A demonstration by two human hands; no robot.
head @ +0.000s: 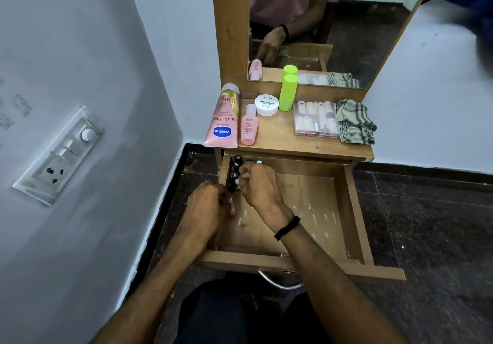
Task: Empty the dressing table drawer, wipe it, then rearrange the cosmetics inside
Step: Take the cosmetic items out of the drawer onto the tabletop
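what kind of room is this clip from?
Likely a bedroom or dressing corner at home: a wooden dressing table with a mirror, cosmetics such as a Vaseline tube on top, and an open drawer.

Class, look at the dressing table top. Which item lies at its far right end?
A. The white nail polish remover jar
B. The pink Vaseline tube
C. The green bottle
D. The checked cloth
D: the checked cloth sits crumpled at the right end of the table top, beside the clear case of false nails; the tube, jar and bottle stand further left.
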